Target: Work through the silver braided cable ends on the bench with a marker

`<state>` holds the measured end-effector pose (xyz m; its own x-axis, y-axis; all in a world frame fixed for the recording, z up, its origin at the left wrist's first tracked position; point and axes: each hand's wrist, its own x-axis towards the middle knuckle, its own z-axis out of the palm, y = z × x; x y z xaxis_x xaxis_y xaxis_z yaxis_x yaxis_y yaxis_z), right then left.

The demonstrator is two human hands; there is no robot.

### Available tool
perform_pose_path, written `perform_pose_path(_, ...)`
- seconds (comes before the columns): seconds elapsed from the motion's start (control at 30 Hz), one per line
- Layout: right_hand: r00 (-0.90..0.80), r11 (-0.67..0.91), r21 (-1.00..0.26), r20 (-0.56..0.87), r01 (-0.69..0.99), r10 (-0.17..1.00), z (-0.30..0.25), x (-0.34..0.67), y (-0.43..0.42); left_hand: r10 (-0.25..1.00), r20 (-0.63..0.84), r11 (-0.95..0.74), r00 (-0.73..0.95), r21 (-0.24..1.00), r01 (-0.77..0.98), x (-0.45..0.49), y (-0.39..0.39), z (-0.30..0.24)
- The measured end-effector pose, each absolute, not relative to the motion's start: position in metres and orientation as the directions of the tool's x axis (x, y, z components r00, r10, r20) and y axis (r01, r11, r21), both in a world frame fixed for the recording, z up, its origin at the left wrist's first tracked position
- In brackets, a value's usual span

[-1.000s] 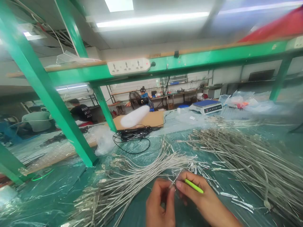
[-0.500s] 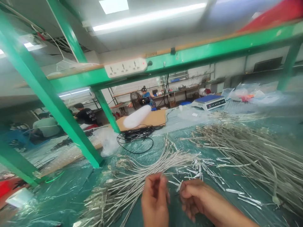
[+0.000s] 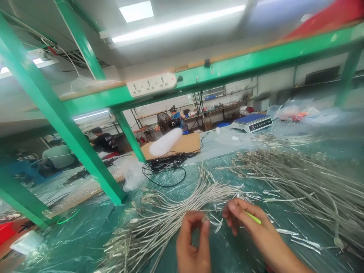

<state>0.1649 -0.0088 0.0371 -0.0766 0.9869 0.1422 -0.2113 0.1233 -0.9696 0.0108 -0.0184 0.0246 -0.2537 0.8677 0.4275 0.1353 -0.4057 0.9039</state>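
Note:
My left hand (image 3: 193, 240) is closed in a pinch in front of the cable bundle, with a small pale bit at the fingertips that I cannot make out. My right hand (image 3: 250, 223), just to the right, is closed around a slim yellow-green handle (image 3: 254, 218); the rest of that tool is hidden by the fingers. Grey braided cables (image 3: 170, 210) fan out behind and left of my left hand, their ends bunched at lower left. Short silvery foil strips (image 3: 218, 226) lie beneath and around my hands.
A larger heap of grey cables (image 3: 298, 185) covers the right side. Behind are coiled black cables (image 3: 167, 163), a white roll (image 3: 166, 142) and a blue-topped scale (image 3: 253, 123). A green frame post (image 3: 93, 163) stands at left; a power strip (image 3: 152, 84) hangs above. Several people sit farther back.
Both hands have shifted slightly right, and the right hand has risen and turned. The yellow-green handle now shows in the right hand. The view has moved slightly.

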Motion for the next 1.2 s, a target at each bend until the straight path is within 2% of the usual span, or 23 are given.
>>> perform_pose_path(0.27, -0.055, 0.206, -0.960, 0.219, -0.188, 0.974, 0.043, 0.169, -0.011, 0.829, 0.522, -0.476, -0.200, 0.847, 0.236, 0.014, -0.020, 0.024)
perform_pose_path(0.47, -0.207, 0.153, -0.985, 0.167, -0.084, 0.964, 0.053, 0.174, -0.014, 0.789, 0.607, -0.558, -0.093, 0.772, 0.304, 0.016, -0.024, 0.030)
perform_pose_path(0.6, -0.303, 0.214, -0.977, 0.201, 0.011, 0.932, 0.052, 0.172, -0.015, 0.756, 0.655, -0.615, -0.022, 0.721, 0.321, 0.014, -0.022, 0.028)
perform_pose_path(0.77, -0.239, 0.240, -0.962, 0.204, 0.128, 0.949, 0.046, 0.168, -0.014, 0.731, 0.681, -0.644, 0.031, 0.676, 0.359, 0.010, -0.019, 0.025)
perform_pose_path(1.2, -0.236, 0.246, -0.940, 0.190, 0.238, 0.953, 0.043, 0.168, -0.012, 0.704, 0.700, -0.661, 0.116, 0.587, 0.467, 0.003, -0.015, 0.021)
